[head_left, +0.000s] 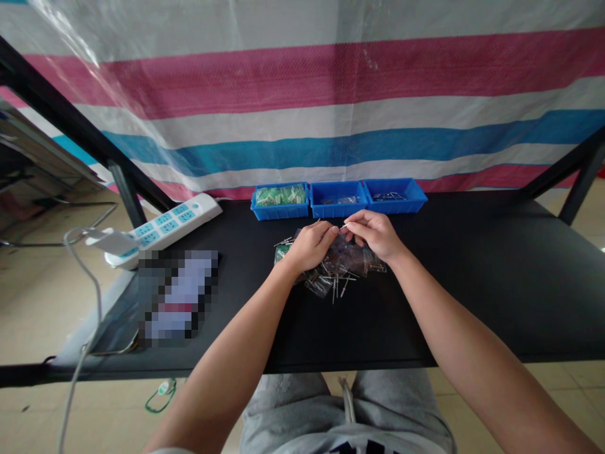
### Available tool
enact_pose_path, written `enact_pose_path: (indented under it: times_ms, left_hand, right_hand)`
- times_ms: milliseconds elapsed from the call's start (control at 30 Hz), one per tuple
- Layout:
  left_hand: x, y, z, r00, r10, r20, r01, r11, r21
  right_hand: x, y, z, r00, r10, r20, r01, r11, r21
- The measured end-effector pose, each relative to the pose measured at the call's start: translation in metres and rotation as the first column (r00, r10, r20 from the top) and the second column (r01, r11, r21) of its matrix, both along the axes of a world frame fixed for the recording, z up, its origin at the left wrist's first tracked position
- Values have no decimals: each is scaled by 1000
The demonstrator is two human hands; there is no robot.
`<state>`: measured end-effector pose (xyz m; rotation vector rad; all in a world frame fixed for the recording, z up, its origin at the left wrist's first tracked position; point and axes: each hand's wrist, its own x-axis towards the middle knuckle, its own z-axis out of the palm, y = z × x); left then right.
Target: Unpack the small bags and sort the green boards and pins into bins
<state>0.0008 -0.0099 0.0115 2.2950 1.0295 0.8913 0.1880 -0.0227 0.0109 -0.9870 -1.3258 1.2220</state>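
Note:
A heap of small clear plastic bags (347,261) with thin metal-legged parts lies in the middle of the black table (472,284). Loose metal pins (338,287) stick out at its near edge. My left hand (309,246) rests on the heap's left side, fingers curled closed on something I cannot make out. My right hand (373,233) hovers over the heap's right side, its fingertips pinched on a small thin part (345,226). The two hands nearly touch.
Three blue bins stand in a row at the table's back: the left bin (280,200) holds green parts, the middle bin (338,199) and right bin (395,195) hold small parts. A white power strip (165,227) and a blurred flat object (177,296) lie at left.

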Motion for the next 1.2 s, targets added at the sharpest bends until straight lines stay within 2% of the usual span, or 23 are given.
enact_pose_path:
  times_ms: [100, 200, 400, 600, 733, 900, 1033, 1133, 1200]
  left_hand:
    - [0, 0, 3, 1000, 5, -12, -6, 997, -83]
    - [-1, 0, 4, 1000, 6, -4, -6, 994, -108]
    - [-2, 3, 2, 995, 76, 59, -73, 996, -50]
    - [-1, 2, 2, 992, 90, 90, -90, 996, -4]
    - [-1, 2, 2, 989, 104, 104, -109, 993, 41]
    - [-3, 2, 0, 981, 110, 160, -123, 990, 75]
    - [-2, 2, -2, 972, 138, 189, -158, 982, 100]
    - [-2, 2, -2, 973, 109, 202, -140, 979, 145]
    - [-3, 3, -2, 973, 100, 207, -138, 974, 180]
  right_hand:
    - [-4, -1, -2, 998, -28, 61, 26, 999, 30]
    - [-4, 0, -5, 993, -61, 99, 56, 997, 53]
    - [0, 1, -3, 985, -83, 150, 75, 995, 61]
    - [-1, -3, 3, 940, -104, 324, 64, 989, 134]
    - [-3, -2, 1, 917, -84, 389, 34, 990, 135]
    - [-1, -1, -2, 909, -85, 408, 35, 991, 128]
    - [1, -1, -2, 912, -27, 409, -17, 994, 103]
    - [1, -2, -2, 939, 23, 343, -46, 997, 59]
    - [2, 0, -2, 969, 1, 246, -5, 1000, 13]
